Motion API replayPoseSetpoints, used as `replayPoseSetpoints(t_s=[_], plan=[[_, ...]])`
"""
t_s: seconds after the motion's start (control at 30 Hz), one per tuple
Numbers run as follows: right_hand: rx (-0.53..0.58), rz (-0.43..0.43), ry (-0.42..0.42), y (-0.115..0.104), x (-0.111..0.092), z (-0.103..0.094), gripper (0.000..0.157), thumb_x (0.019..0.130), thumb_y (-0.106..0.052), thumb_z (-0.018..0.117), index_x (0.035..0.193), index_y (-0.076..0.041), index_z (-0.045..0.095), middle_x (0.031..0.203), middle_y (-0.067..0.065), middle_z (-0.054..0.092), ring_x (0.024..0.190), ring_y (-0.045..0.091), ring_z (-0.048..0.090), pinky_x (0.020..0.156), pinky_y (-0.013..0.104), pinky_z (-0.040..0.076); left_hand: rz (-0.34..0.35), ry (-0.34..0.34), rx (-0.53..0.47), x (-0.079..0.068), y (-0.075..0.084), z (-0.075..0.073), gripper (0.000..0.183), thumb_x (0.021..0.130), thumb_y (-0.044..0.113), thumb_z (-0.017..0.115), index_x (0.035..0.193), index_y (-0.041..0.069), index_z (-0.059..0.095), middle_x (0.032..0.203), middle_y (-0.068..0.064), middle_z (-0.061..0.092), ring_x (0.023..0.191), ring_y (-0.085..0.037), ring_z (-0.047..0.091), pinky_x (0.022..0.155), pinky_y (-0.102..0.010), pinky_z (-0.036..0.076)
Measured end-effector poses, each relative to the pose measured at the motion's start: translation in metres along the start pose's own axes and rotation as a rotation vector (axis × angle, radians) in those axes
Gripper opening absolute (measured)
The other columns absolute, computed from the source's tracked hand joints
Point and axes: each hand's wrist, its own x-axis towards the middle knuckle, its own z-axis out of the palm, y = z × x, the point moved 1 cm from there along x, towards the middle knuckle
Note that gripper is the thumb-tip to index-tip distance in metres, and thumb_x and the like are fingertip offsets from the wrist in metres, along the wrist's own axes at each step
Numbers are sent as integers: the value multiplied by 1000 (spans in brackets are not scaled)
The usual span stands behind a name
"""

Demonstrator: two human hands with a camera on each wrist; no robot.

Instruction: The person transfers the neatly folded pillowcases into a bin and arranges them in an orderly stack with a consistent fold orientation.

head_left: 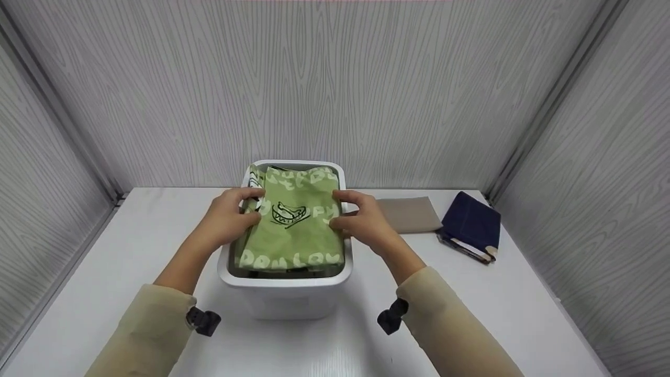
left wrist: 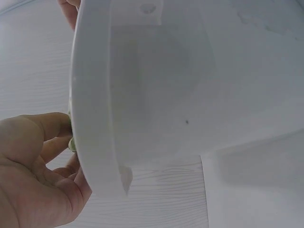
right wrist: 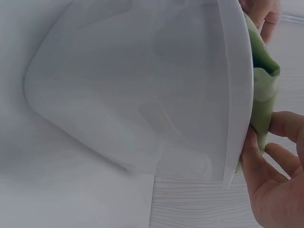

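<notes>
Head view: the left hand [head_left: 230, 213] and the right hand [head_left: 363, 219] pinch opposite sides of the green cloth [head_left: 298, 241] inside the white bin [head_left: 285, 283]. At right lie 2 things, a beige flat piece [head_left: 411, 214] and a navy book-like piece [head_left: 472, 220]. The bin's wall hides most cloth from the wrist cameras.

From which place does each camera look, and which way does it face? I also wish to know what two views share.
Head: on the person's head, facing forward and down at the bin and cloth; both sleeves, the left hand and the right hand show.
Left wrist: on that wrist, facing the bin's outer wall; the left hand shows at left, some fingers at top.
Right wrist: on that wrist, facing the bin's outside; the right hand shows at lower right.
Both wrist views share the bin and cloth.
</notes>
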Motion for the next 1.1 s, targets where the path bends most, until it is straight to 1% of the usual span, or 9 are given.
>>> replayPoseSetpoints(t_s=[0.17, 0.3, 0.43, 0.63, 0.77, 0.83, 0.93, 1.03, 1.1], plan=[[-9, -4, -2, -1, 1, 1, 70, 79, 4, 69, 145, -6, 50, 143, 9, 51, 95, 21, 67, 66, 31, 58, 3, 3, 17, 1, -2, 1, 54, 88, 4, 55, 142, 1, 52, 142, -22, 52, 109, -32, 57, 94, -48, 49], [-10, -8, -2, 1, 1, 1, 70, 79, 5, 69, 145, -6, 50, 143, 9, 51, 93, 21, 67, 65, 30, 58, 15, 1, 54, 2, -3, 1, 52, 89, 5, 56, 141, 1, 53, 144, -23, 51, 123, -36, 52, 103, -53, 43], [-19, -9, -1, 2, 1, 1, 69, 79, 4, 70, 145, -5, 50, 143, 9, 52, 95, 21, 68, 67, 31, 58, 25, 5, 101, 2, -3, 0, 51, 90, 5, 56, 140, 1, 54, 143, -23, 51, 131, -38, 46, 108, -56, 39], [-25, 1, 13, 2, 1, 1, 69, 79, 5, 70, 144, -6, 51, 143, 7, 53, 95, 22, 69, 68, 32, 60, 43, 3, 107, 0, 0, 0, 52, 88, 3, 54, 140, -1, 54, 141, -24, 53, 130, -39, 48, 106, -57, 41], [-34, -26, 23, 1, 1, 1, 69, 78, 6, 71, 143, -4, 53, 142, 9, 55, 97, 24, 70, 70, 32, 60, 38, 7, 99, 0, -1, 0, 52, 89, 3, 54, 140, 0, 54, 141, -24, 53, 127, -40, 51, 104, -56, 43], [-49, -59, 43, 1, 1, -1, 66, 77, 6, 70, 141, -3, 55, 140, 12, 57, 99, 27, 70, 72, 33, 60, 34, 10, 95, 0, -1, -1, 52, 90, 5, 54, 141, 0, 53, 141, -24, 53, 125, -41, 54, 101, -55, 47], [-80, -96, 94, -1, 0, -4, 59, 78, 5, 70, 136, -4, 60, 137, 12, 60, 105, 31, 70, 78, 34, 60, 24, 20, 89, -1, -2, -2, 50, 92, 8, 56, 142, 1, 53, 144, -23, 51, 121, -43, 59, 93, -55, 52], [-106, -107, 130, -2, -1, -6, 55, 80, 4, 71, 133, -8, 63, 137, 9, 60, 108, 31, 69, 82, 36, 59, 14, 36, 79, -2, -2, -3, 49, 94, 11, 58, 142, 2, 53, 146, -23, 49, 121, -43, 59, 90, -55, 54], [-110, -108, 133, -3, -1, -7, 54, 81, 3, 71, 133, -8, 63, 138, 9, 60, 109, 31, 69, 84, 36, 59, 7, 44, 71, -2, -3, -3, 49, 95, 12, 59, 142, 2, 53, 147, -23, 48, 121, -44, 59, 90, -56, 54]])
